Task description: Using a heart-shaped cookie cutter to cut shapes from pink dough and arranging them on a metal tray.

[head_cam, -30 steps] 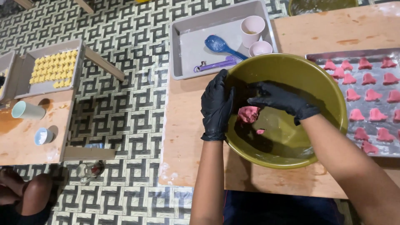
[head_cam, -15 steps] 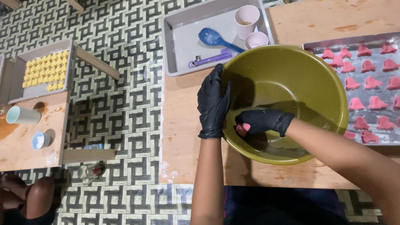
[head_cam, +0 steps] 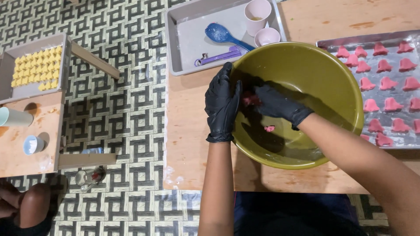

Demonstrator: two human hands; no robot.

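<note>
Both hands wear smooth black gloves. The left hand (head_cam: 223, 102) lies over the near-left rim of the olive bowl (head_cam: 319, 70), fingers flat and together, cupping inward. The right hand (head_cam: 278, 104) reaches inside the bowl, its fingers curled toward the left palm. Between the two sits a soft lump of pink dough (head_cam: 250, 99), pressed from both sides and mostly hidden by the gloves. A small pink scrap (head_cam: 269, 128) lies on the glossy bowl floor, just below the right hand. The bowl is round, deep and smooth, resting on a pale wooden table (head_cam: 188, 131). Right of the bowl, a foil-lined tray (head_cam: 393, 144) holds rows of small pink shaped pieces (head_cam: 385, 65). Behind the bowl, a grey rectangular tray (head_cam: 188, 39) carries a blue perforated spoon (head_cam: 221, 34), a purple tool (head_cam: 218, 57) and two pale pink cups (head_cam: 258, 15).
</note>
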